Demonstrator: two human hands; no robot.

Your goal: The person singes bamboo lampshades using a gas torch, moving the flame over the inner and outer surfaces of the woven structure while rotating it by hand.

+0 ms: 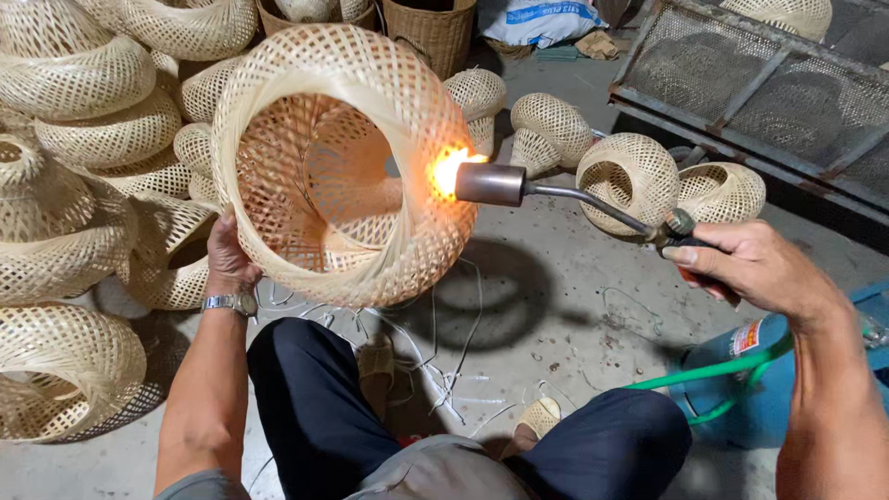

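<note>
Your left hand [228, 264] grips the shade [343, 162]; right hand [745, 268] holds the lit torch [491, 183] at its near rim, far rim unflamed.

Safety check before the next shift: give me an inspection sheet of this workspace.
Surface: concrete floor, stained, strewn with bits.
Job's things: large woven bamboo shade held up on its side; lit gas torch with its flame at the shade's rim.
Clutter: loose bamboo strips by the feet.
Grippers: left hand grips the shade's edge; right hand holds the torch handle.
Cables: green hose runs across the blue gas cylinder.
Surroundings: piled woven shades, metal mesh rack, wicker basket.
</note>
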